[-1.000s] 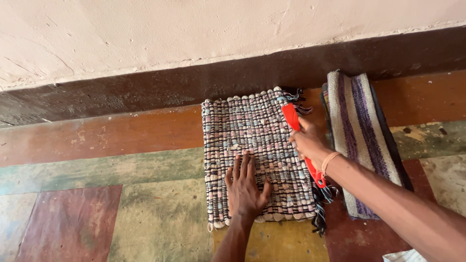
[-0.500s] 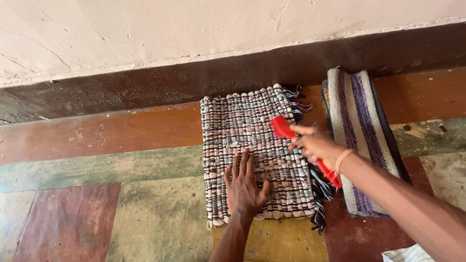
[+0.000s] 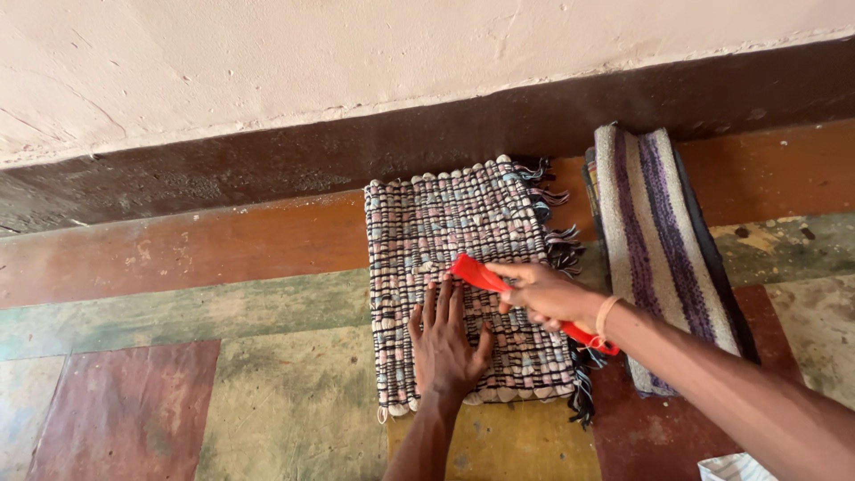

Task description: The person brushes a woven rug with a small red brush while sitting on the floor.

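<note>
The right hand is swinging the red brush leftward, clenching its handle at the mat's centre; the left hand, flat at 6 o'clock, is pinning it. Bristles could be snagging the fringe at 3 o'clock.

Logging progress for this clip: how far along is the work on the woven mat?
Done: the woven mat lies flat on the floor by the wall, and a striped rug lies beside it. In hand: the left hand presses the mat's near part while the right hand holds a red tool across its middle. Left: I cannot tell how much of the surface has been covered; nothing visible marks finished areas.
</note>
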